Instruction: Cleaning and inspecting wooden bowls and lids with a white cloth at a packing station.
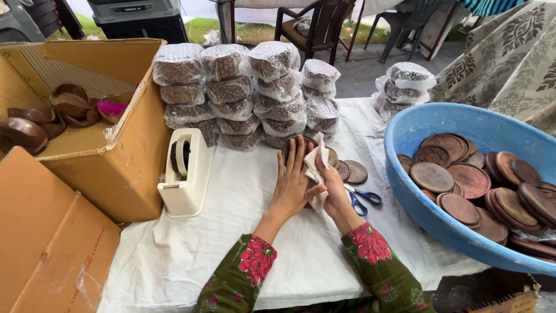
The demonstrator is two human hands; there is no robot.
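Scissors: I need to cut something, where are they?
In the head view, the blue-handled scissors lie on the white cloth, just right of the right hand, beside the blue tub.

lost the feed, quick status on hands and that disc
Left hand flat on brown disc. Right hand pressing white cloth to it. Scissors and loose discs just right.

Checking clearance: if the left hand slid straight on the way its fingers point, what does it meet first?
The left hand lies flat on a brown wooden disc, fingers pointing away. Straight on, it would likely meet the stacked plastic-wrapped bundles first; depth is unclear.
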